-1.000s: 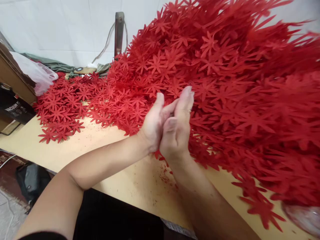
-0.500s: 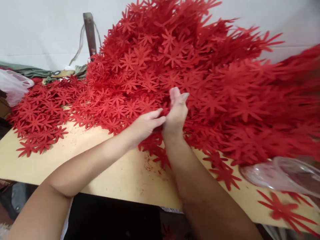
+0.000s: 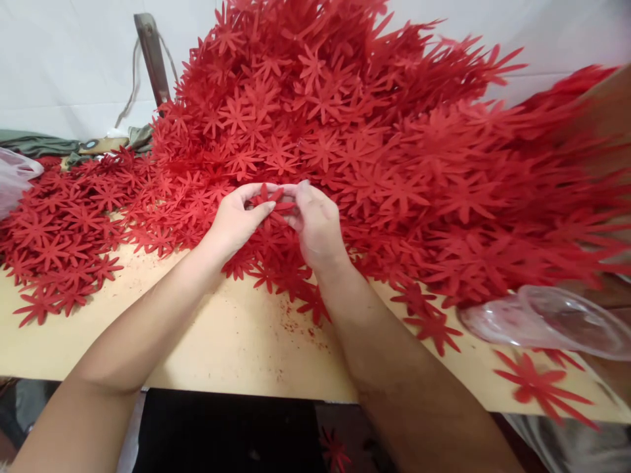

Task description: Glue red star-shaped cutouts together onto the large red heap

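Observation:
Between my two hands is a red flower-shaped cutout [image 3: 274,202] with narrow petals. My left hand [image 3: 239,213] pinches it, the thumb in front and the fingers behind. My right hand [image 3: 319,223] is closed at the cutout's right side, its fingertips meeting those of the left; part of its grip is hidden. Behind and around both hands rises a large heap of similar red cutouts [image 3: 325,144]. Some loose cutouts [image 3: 296,279] lie on the table just below my hands.
A smaller pile of red cutouts [image 3: 64,230] covers the left of the pale table [image 3: 221,348]. At right lies a clear plastic container [image 3: 532,318], with a single cutout [image 3: 542,387] near the edge. A plastic bag [image 3: 14,177] and upright bar [image 3: 152,59] stand at left.
My hands have drawn apart from being close together and shifted left in view. A red cutout now shows between their fingers. The whole view has shifted slightly.

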`<control>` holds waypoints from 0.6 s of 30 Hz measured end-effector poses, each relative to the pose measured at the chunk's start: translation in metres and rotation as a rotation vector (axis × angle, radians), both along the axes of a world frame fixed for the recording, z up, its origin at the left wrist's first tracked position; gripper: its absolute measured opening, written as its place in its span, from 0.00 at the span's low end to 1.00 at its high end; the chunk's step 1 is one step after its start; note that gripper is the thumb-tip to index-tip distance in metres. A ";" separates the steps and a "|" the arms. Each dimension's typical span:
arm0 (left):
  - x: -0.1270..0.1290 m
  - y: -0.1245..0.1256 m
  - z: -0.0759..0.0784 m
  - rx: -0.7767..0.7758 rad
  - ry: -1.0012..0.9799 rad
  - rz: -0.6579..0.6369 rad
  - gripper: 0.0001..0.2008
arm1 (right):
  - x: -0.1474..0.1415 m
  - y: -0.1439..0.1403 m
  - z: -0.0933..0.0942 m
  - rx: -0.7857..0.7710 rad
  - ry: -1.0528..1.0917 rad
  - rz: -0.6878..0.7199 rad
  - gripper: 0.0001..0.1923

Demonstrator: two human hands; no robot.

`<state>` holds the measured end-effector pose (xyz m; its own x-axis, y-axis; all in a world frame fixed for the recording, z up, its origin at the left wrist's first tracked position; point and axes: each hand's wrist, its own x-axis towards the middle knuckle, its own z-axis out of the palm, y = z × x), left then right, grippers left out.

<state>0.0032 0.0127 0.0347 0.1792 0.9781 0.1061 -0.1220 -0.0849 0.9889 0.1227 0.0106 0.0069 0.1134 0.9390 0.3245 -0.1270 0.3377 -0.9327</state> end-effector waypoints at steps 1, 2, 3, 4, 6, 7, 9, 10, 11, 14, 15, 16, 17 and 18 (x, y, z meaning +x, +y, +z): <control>0.000 0.001 0.000 -0.003 -0.010 0.027 0.09 | -0.001 -0.001 0.000 0.023 -0.014 0.037 0.24; 0.000 0.002 0.000 -0.011 -0.026 0.047 0.08 | -0.002 -0.002 -0.001 0.046 -0.030 0.061 0.23; 0.000 0.002 0.000 -0.023 -0.049 0.057 0.08 | -0.002 -0.001 -0.001 0.062 -0.047 0.072 0.22; 0.001 0.002 0.000 -0.042 -0.075 0.056 0.08 | -0.002 0.000 -0.002 0.071 -0.063 0.074 0.22; 0.003 0.002 0.000 -0.096 -0.117 0.029 0.08 | 0.000 0.003 -0.004 0.078 -0.089 0.057 0.23; 0.003 0.002 0.001 -0.129 -0.130 0.014 0.08 | 0.002 0.005 -0.005 0.082 -0.102 0.043 0.24; 0.002 0.002 0.002 -0.190 -0.140 -0.001 0.10 | 0.005 0.006 -0.005 0.084 -0.138 0.009 0.25; 0.000 0.003 0.002 -0.209 -0.136 0.002 0.11 | 0.007 0.004 -0.004 0.083 -0.163 -0.019 0.25; -0.002 0.004 0.002 -0.217 -0.128 0.011 0.12 | 0.010 0.001 -0.002 0.089 -0.196 -0.058 0.25; -0.008 0.009 0.001 -0.211 -0.097 0.041 0.13 | 0.026 -0.020 0.008 0.192 -0.416 -0.197 0.20; -0.010 0.011 0.000 -0.205 -0.088 0.049 0.13 | 0.035 -0.030 0.013 0.253 -0.547 -0.230 0.17; -0.011 0.013 -0.001 -0.198 -0.084 0.054 0.13 | 0.046 -0.043 0.019 0.319 -0.685 -0.262 0.14; -0.012 0.014 -0.001 -0.188 -0.082 0.058 0.12 | 0.059 -0.056 0.025 0.374 -0.823 -0.291 0.12; -0.012 0.015 -0.002 -0.176 -0.082 0.060 0.12 | 0.074 -0.071 0.031 0.373 -0.937 -0.336 0.10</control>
<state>-0.0087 0.0279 0.0330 0.1177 0.9915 -0.0556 -0.2022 0.0787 0.9762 0.1969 -0.0600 0.0376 -0.0961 0.7288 0.6780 0.7413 0.5069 -0.4398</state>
